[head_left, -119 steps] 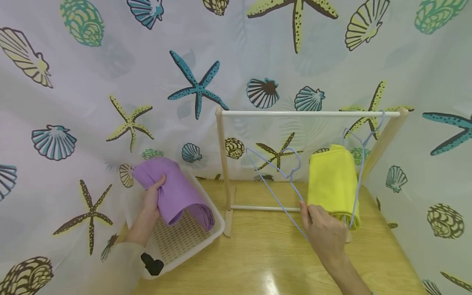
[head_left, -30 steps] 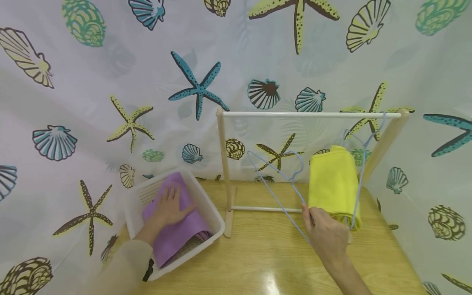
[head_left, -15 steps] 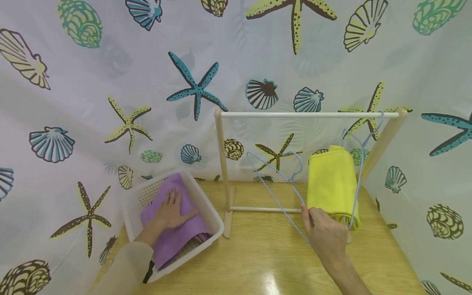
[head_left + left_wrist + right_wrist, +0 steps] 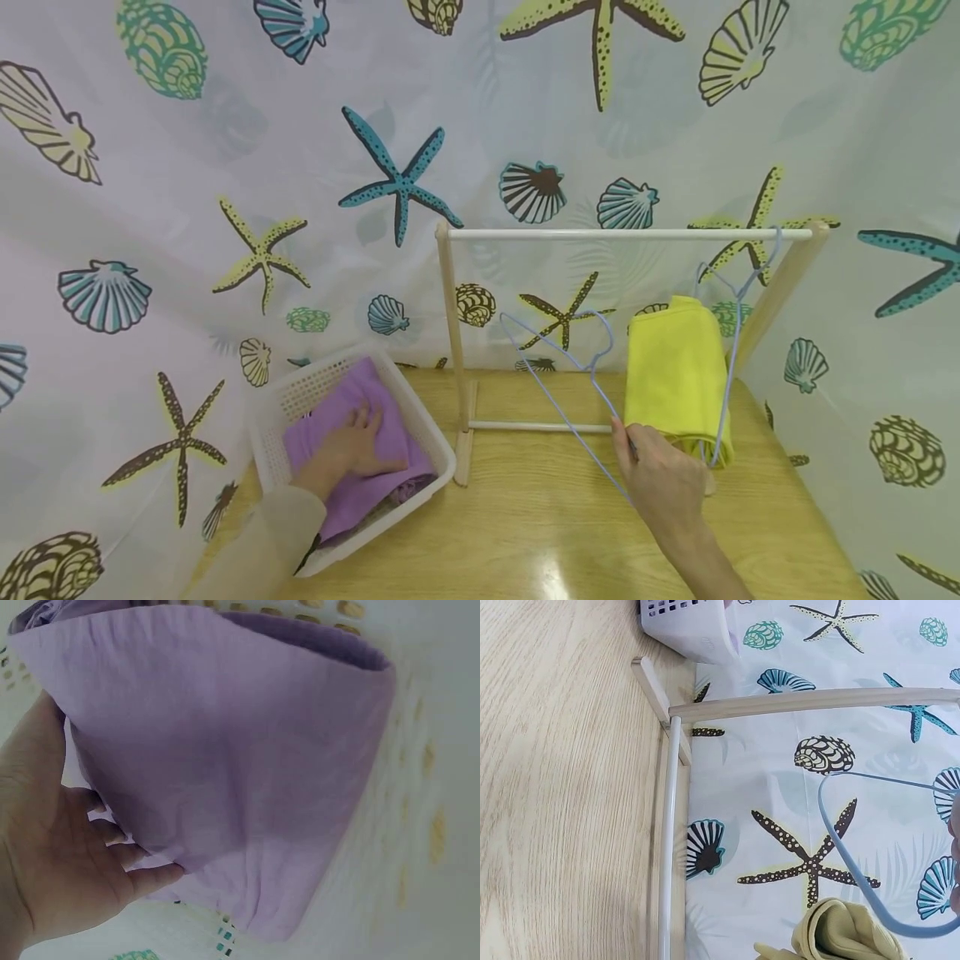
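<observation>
In the head view, my left hand (image 4: 348, 450) rests on a folded purple cloth (image 4: 360, 383) lying inside a white plastic basket (image 4: 438, 442). Its fingers are spread over the fabric. The left wrist view shows the palm side, with fingertips (image 4: 169, 871) against the edge of the cloth. My right hand (image 4: 663, 475) grips one side of a light blue clothes hanger (image 4: 551, 396), whose hook points up and away. Most of the right hand lies outside the right wrist view; only a sliver of fingers shows beside the hanger (image 4: 847, 859).
A small wooden rack with a white top bar (image 4: 570, 234) stands at the back. Another blue hanger (image 4: 738, 333) hangs at its right end, carrying a folded yellow cloth (image 4: 671, 367). A shell-patterned curtain (image 4: 465, 100) surrounds the wooden table (image 4: 510, 533).
Four seconds ago my left hand held the purple cloth above the basket; now the cloth lies inside it. Lately that hand has shifted slightly with the cloth. My right hand has barely moved.
</observation>
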A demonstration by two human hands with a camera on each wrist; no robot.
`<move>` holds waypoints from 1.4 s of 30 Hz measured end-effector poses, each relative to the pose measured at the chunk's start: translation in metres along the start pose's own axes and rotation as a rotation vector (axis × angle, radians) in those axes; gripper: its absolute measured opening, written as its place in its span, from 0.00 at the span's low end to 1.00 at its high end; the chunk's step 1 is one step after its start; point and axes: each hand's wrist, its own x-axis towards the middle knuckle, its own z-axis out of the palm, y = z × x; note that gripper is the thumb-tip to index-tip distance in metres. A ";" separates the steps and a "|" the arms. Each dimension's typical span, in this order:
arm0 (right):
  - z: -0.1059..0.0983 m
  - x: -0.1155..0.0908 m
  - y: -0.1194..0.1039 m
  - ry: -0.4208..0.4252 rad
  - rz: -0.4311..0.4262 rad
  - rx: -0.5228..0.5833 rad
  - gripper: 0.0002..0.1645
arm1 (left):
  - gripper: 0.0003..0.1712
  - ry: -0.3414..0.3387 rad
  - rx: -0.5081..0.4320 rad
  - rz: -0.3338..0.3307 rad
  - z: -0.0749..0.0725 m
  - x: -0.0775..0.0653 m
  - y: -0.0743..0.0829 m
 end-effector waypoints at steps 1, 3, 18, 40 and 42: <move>0.000 0.000 0.000 0.004 0.003 0.005 0.32 | 0.70 -0.002 0.021 -0.001 0.001 0.000 0.002; 0.000 0.000 0.000 0.008 0.001 -0.001 0.32 | 0.71 -0.006 0.051 -0.007 0.003 -0.001 0.006; -0.002 0.002 0.002 0.004 -0.008 -0.037 0.32 | 0.67 -0.006 0.056 0.040 -0.001 0.003 0.007; -0.005 0.001 0.001 0.026 -0.011 -0.007 0.32 | 0.55 0.015 0.095 0.280 -0.010 -0.065 -0.017; -0.005 0.001 0.001 0.023 -0.013 -0.010 0.32 | 0.57 0.014 0.090 0.289 -0.006 -0.065 -0.020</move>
